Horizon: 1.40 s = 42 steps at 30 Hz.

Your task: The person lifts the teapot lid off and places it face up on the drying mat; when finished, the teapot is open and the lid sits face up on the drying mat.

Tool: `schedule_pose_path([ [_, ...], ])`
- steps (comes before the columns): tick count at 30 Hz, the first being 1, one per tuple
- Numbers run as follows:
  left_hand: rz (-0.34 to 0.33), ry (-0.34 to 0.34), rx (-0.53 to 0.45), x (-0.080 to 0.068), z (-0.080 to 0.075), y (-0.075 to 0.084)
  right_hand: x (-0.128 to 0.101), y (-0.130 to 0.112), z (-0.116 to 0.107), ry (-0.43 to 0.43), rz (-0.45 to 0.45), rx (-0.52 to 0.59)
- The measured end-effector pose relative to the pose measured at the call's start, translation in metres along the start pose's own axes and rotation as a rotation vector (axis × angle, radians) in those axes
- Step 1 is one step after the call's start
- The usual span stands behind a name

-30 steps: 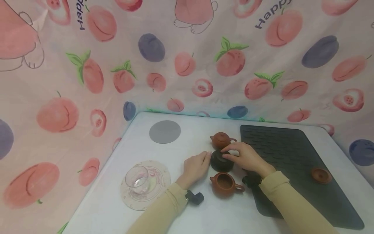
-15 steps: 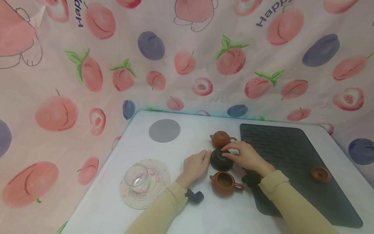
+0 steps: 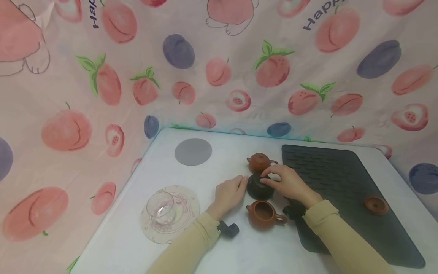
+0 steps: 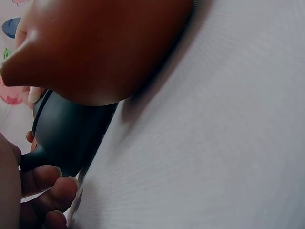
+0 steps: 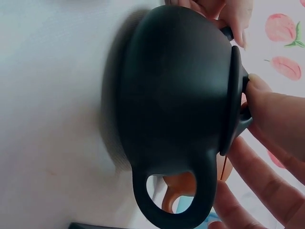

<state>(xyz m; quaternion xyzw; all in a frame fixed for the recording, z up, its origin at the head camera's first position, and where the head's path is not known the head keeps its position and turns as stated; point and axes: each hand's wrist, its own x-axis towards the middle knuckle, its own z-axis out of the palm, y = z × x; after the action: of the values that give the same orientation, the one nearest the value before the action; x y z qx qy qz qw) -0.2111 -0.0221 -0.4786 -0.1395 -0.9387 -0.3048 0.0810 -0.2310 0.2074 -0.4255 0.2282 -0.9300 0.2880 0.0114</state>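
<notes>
A black teapot (image 3: pixel 259 188) stands on the white table (image 3: pixel 212 167) between two brown ones. My right hand (image 3: pixel 265 179) pinches the knob of its lid (image 5: pixel 236 90); the fingers (image 5: pixel 274 119) press against the lid from the right in the right wrist view. My left hand (image 3: pixel 241 182) is at the pot's left side, and its fingers (image 4: pixel 52 186) curl round the black spout. The black teapot (image 4: pixel 71 129) fills the left of the left wrist view. Its loop handle (image 5: pixel 174 212) is free.
A lidded brown teapot (image 3: pixel 259 161) sits just behind. An open brown teapot (image 3: pixel 263 215) sits just in front. A brown lid (image 3: pixel 375 204) lies on the dark ribbed mat (image 3: pixel 342 179). At the left are a glass cup (image 3: pixel 161 207) on a round coaster and a grey disc (image 3: pixel 193 151).
</notes>
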Motion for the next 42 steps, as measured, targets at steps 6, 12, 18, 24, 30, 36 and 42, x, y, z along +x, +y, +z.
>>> schedule_pose_path([
  [6,-0.002,-0.002,-0.003,0.0014,-0.0004,-0.0003,0.0018,-0.0027,-0.0002,-0.001,0.01,0.002],
  [12,-0.004,-0.015,-0.001,0.003,0.0009,-0.001,0.0024,-0.0015,-0.0012,-0.002,0.006,-0.007],
  [18,-0.011,-0.027,-0.002,0.0035,0.0011,-0.0006,0.0028,-0.0014,-0.0024,-0.003,0.009,-0.006],
  [24,-0.004,-0.017,-0.009,0.0032,0.0008,-0.0008,0.0034,-0.0017,-0.0025,-0.007,0.022,-0.007],
  [30,-0.007,-0.009,-0.006,0.0021,0.0006,-0.0009,0.0032,-0.0028,-0.002,-0.008,0.028,-0.006],
  [36,-0.012,-0.007,-0.009,0.0011,0.0001,-0.0003,0.0031,-0.0032,-0.0029,-0.005,0.02,-0.014],
  [42,-0.014,-0.001,-0.006,0.001,0.0015,-0.0008,0.0031,-0.0026,-0.0037,0.001,0.012,-0.014],
])
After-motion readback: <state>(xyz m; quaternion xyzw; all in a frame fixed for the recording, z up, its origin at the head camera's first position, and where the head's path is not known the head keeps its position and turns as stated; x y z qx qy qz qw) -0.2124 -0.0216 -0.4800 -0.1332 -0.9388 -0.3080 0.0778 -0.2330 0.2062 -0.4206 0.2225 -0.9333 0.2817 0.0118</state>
